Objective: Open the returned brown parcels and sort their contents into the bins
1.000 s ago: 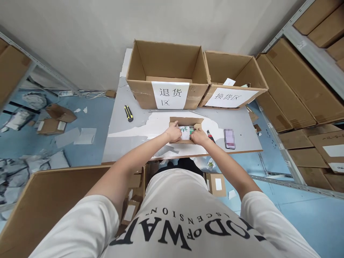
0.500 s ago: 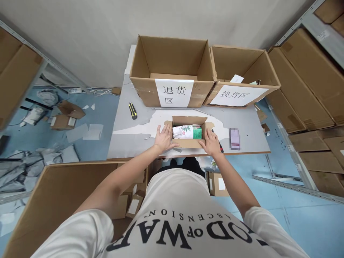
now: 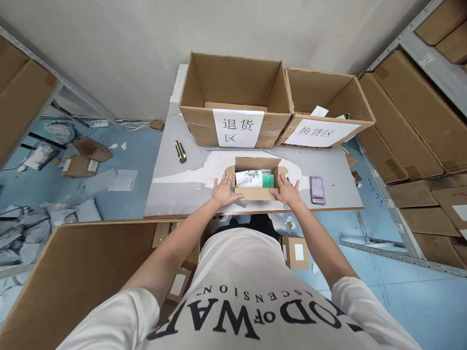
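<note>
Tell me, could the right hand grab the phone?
Probably yes: the phone lies right of the right hand, with nothing seen standing between them; the hand would just have to leave the small box.

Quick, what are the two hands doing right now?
Left hand: open, fingers spread, touching the left end of the small open box.
Right hand: open, fingers spread, touching the box's right end.

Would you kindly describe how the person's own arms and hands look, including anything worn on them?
The left hand and right hand are bare, with nothing visibly worn on either. The short white sleeves are loose and show no markings.
</note>
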Motion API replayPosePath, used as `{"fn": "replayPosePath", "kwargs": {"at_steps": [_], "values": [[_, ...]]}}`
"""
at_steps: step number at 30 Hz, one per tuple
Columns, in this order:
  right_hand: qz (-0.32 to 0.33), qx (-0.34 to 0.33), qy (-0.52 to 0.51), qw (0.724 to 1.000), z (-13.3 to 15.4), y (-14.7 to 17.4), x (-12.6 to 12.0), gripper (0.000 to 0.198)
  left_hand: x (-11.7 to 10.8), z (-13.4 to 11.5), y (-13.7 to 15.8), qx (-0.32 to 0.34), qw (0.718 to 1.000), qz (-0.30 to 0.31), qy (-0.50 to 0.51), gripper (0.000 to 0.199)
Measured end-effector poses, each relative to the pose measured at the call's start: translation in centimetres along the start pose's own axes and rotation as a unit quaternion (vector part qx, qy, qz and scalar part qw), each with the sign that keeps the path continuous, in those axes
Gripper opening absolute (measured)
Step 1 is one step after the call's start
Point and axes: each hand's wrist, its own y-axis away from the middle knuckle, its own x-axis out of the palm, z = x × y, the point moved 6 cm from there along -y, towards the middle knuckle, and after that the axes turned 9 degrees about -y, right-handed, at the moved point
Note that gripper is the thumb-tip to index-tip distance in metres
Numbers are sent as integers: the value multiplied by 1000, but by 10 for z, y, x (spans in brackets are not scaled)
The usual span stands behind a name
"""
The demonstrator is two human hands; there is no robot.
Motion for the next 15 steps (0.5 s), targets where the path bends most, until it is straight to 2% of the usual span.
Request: {"fn": "replayPosePath", "kwargs": {"at_steps": [2, 4, 7, 9, 11, 13, 15], "values": [[-32, -35, 45, 998, 17, -10, -15, 50, 0, 0, 1, -9, 1000, -3, 4, 116], [-30, -104, 62, 992, 39, -23, -20, 44, -1, 0, 3, -17, 1000, -2, 5, 117], [28, -192, 37, 980, 68, -44, -12, 56, -2, 1, 3, -23, 1000, 0, 4, 118], [58, -200, 8, 978, 79, -55, -2, 69, -3, 1, 3, -25, 1000, 2, 6, 118], [80, -180, -6, 980, 84, -64, 8, 78, -4, 2, 3, -28, 1000, 6, 7, 117], [98, -160, -4, 982, 88, -68, 16, 75, -4, 1, 4, -29, 1000, 11, 4, 117], [106, -151, 2, 983, 90, -68, 19, 61, -4, 1, 5, -29, 999, 13, -3, 117]]}}
